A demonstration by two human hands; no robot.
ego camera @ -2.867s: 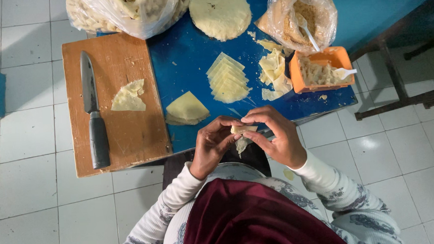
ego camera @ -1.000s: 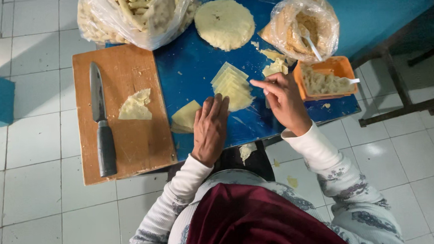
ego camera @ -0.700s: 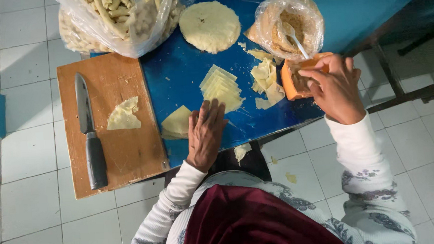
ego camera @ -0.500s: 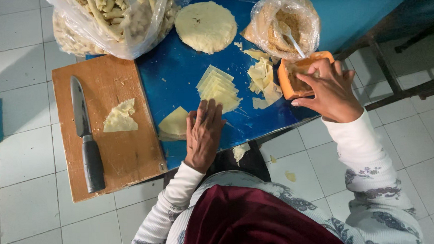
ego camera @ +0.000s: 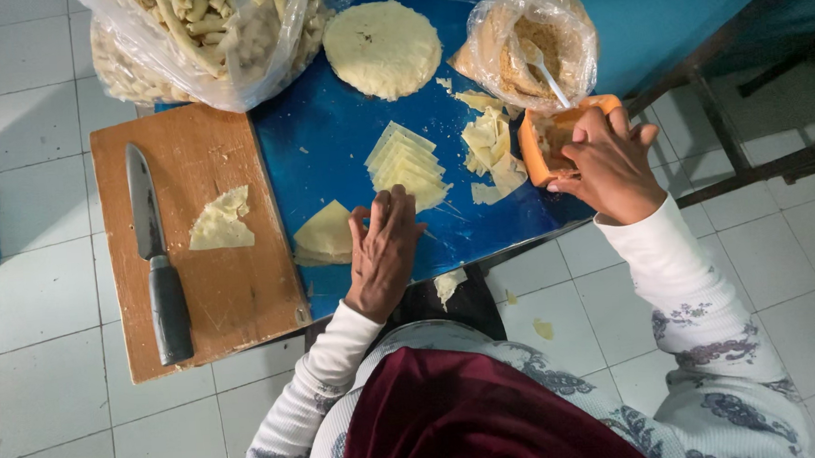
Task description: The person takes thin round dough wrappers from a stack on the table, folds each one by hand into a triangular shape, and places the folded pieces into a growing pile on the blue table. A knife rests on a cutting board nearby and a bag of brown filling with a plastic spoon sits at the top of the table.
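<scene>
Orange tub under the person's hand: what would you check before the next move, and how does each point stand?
1. Right hand has hold of the orange tub: ok, fingers over its rim.
2. Tub sits level: not ok, it is tipped toward the hand.
3. Left hand is on a wrapper: ok, fingertips touch the stack of cut wrappers.
4. Knife is away from both hands: ok, it lies on the wooden board.
5. Filling left in the tub: cannot tell, the hand hides most of it.
6. Blue table has free space by the stack: ok.
</scene>
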